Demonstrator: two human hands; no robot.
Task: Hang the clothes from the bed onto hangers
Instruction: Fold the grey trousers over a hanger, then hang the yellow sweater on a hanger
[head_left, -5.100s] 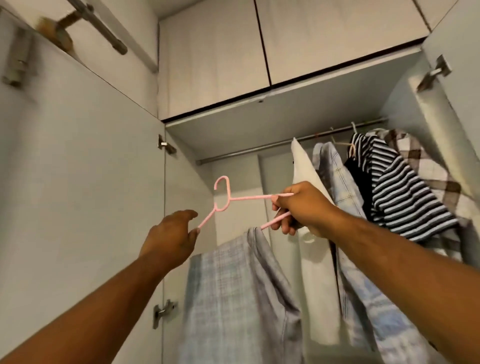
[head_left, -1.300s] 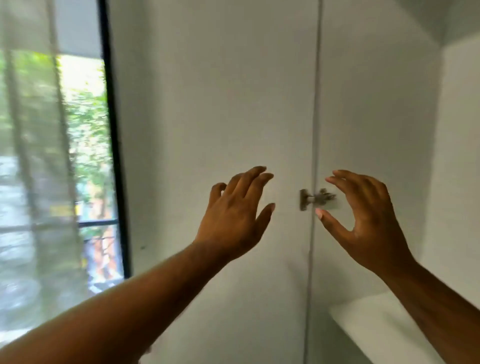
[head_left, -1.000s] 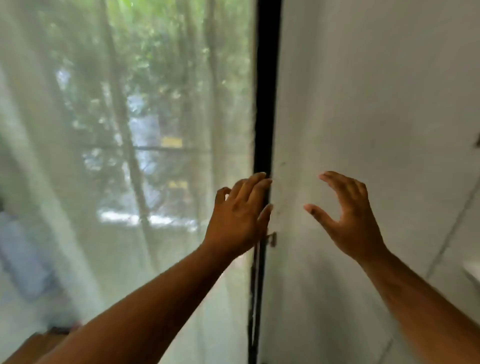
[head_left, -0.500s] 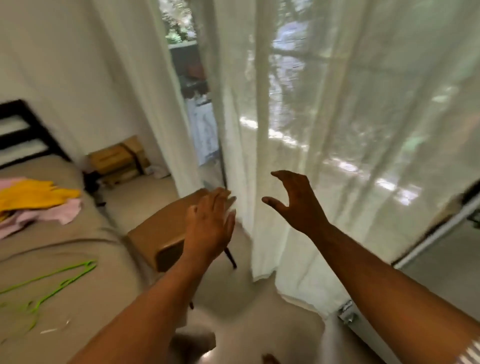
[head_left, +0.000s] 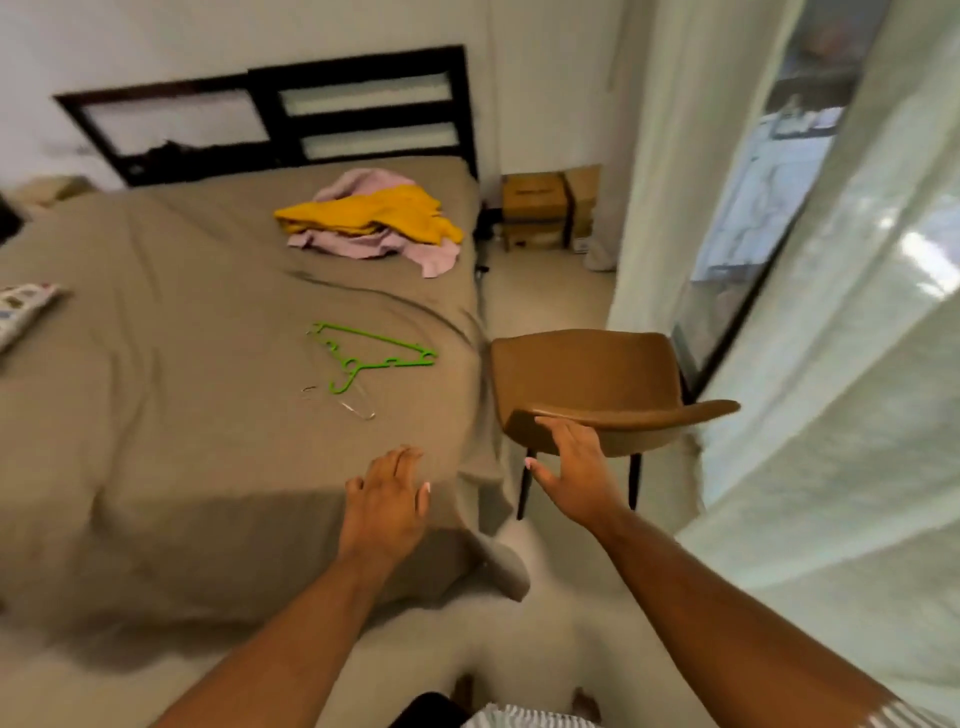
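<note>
Fingers (head_left: 402, 460) on both hands are spread apart and hold nothing. The left hand (head_left: 387, 499) floats over the corner of the big bed with the brown sheet (head_left: 156, 364). The right hand (head_left: 576, 473) is by the brown chair (head_left: 587, 374). A moment ago the hands were up at the white closet; now the person has turned to the bed. The pile of yellow and pink clothes (head_left: 374, 218) lies far up the bed, and the bright green plastic hanger (head_left: 374, 351) lies closer. I think the hanger gets picked up next.

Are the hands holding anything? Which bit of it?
No, nothing is held. The left hand and the right hand are both open with spread fingers. The green hanger and the clothes lie untouched on the bed.
</note>
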